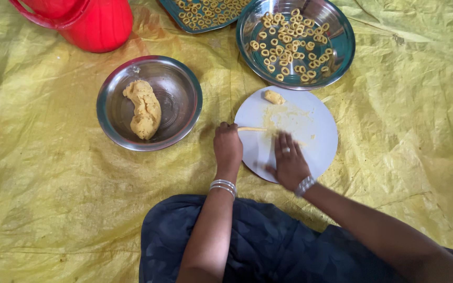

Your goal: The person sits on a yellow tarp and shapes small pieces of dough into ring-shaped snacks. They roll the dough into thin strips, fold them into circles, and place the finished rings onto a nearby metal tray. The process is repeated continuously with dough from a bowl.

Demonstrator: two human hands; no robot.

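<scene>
Flat: right hand (pixel 289 160) (white plate (pixel 315 141))

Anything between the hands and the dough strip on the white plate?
Nothing visible. The left hand already grips one end of the thin dough strip; the right hand lies flat over its other end on the white plate. The small dough lump sits apart, near the far rim.
</scene>
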